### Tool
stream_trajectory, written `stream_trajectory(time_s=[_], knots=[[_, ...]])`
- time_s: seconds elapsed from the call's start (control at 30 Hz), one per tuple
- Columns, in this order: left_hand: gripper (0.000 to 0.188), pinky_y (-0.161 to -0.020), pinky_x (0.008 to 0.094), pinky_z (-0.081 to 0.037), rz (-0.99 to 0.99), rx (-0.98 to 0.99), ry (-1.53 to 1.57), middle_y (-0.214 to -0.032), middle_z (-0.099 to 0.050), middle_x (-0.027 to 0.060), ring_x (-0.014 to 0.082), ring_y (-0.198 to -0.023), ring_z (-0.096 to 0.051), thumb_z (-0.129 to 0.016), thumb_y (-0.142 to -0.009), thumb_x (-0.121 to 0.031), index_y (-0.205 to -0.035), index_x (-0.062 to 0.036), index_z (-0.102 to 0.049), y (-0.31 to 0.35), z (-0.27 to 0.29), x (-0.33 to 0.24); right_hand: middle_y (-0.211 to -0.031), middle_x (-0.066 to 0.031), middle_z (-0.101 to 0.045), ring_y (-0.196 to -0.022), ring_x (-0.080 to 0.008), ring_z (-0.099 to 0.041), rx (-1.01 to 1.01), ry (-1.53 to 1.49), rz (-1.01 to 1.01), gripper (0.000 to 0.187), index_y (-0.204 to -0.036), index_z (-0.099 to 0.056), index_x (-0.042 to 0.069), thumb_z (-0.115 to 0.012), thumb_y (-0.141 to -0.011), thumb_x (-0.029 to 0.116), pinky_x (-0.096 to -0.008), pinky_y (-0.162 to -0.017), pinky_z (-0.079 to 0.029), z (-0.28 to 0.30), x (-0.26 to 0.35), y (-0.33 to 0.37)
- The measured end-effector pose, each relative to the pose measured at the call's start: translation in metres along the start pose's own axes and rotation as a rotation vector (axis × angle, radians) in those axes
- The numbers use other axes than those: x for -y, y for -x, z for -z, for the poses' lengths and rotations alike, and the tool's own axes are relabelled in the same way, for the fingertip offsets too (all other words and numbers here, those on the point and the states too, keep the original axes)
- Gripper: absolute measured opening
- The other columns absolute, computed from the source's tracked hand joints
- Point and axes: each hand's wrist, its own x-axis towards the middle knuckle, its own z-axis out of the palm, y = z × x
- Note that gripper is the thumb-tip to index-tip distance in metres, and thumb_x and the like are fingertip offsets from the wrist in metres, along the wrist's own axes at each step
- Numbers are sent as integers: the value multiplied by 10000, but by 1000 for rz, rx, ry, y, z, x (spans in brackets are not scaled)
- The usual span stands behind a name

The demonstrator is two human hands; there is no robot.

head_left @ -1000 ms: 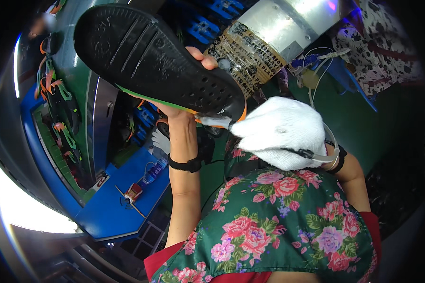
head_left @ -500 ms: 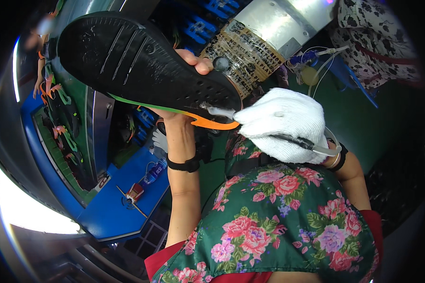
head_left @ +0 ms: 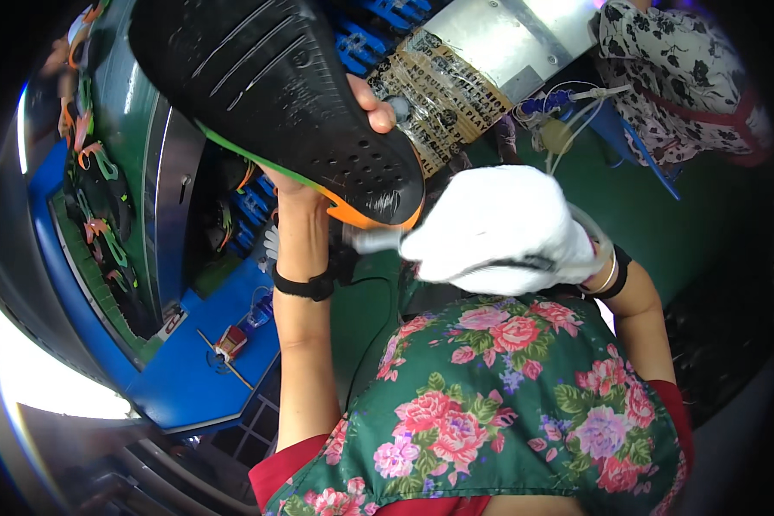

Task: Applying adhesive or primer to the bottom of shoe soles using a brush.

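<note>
My left hand (head_left: 371,107) grips a black shoe sole (head_left: 262,107) by its narrower middle. Its underside faces me, with grooves toward the front and small round dimples at the heel. Green and orange trim runs along the lower edge, and a wet, whitish smear shows near the heel end. My right hand (head_left: 500,228), in a white knit glove, is closed around a thin tool (head_left: 377,242) with a pale, motion-blurred tip. That tip is just below the orange edge at the heel. The glove hides the tool's handle; a clear tube (head_left: 586,225) runs by the wrist.
Left, a blue table (head_left: 189,378) bears a small red box-like thing (head_left: 230,342) with a stick. More shoe parts (head_left: 103,224) lie beyond. Ahead stands a metal machine (head_left: 516,39) with taped cardboard (head_left: 439,95). A person's patterned clothing (head_left: 671,82) shows upper right, near thin tubes.
The tool's tip has gone from the sole's heel surface to below its edge, moving left and down. The sole has tilted steeper, its front end now cut off at the top.
</note>
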Motion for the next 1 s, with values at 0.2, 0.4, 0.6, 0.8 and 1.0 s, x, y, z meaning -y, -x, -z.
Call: stream_trajectory(time_s=[0.2,0.4,0.6,0.8,1.0], knots=[[868,-802,393,-504,178,-93,-21,-1048,-628,194,269,-855,-621,-462,-914,-773,-1306,-3,-541,5,7,-11,-1028,-58,-754,-847,-237,-712,-50,206,162,282,-1062,-763,135,-756,-789,61,-339,-694,-592,-16,-16,-3],[1118,-764,457,-585,209,21,-4,-1064,-631,242,342,-901,-672,-294,-822,-926,-1422,-1,-478,10,10,-10,-938,-111,-775,-861,-247,-750,103,-315,47,173,-931,-796,73,-802,-766,24,-334,-742,-583,2,-3,-13],[1241,-721,467,-616,426,-136,15,-1090,-653,316,400,-840,-713,-178,-763,-982,-1468,4,-443,4,9,-14,-1050,-56,-756,-923,-240,-713,283,-33,117,282,-1077,-742,114,-763,-799,69,-359,-774,-583,-3,-13,-9],[1096,-688,473,-647,480,-299,81,-1137,-668,273,390,-840,-734,-224,-849,-902,-1471,-32,-464,6,7,-13,-1007,-28,-767,-893,-237,-716,276,21,155,188,-977,-776,128,-785,-792,96,-355,-799,-569,-1,-22,-23],[952,-661,448,-649,522,-310,-315,-1035,-715,225,361,-765,-750,-277,-928,-803,-1347,2,-562,11,13,-14,-1004,-69,-766,-874,-257,-716,350,-154,112,174,-952,-764,104,-769,-781,71,-384,-802,-558,1,-20,-35]])
